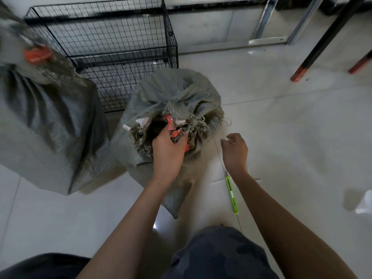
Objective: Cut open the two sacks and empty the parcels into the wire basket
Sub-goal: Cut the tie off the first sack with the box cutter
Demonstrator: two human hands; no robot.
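Left hand [168, 152] grips the frayed mouth of one sack [173, 109]; right hand [234, 151] hovers, fingers apart. Two sacks, one wire basket [112, 37].

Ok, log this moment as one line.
near sack: mouth open | left hand: gripping mouth | right hand: empty | cutter: floor | basket: no parcels

Two grey-green woven plastic sacks [173, 101] [46, 125] show a fine crosshatch weave; each neck carries an orange-red tie [37, 54], the nearer one frayed pale. The black wire basket [104, 43] forms a square grid. A lime-green utility knife [231, 193] lies on glossy off-white floor tiles [281, 137].
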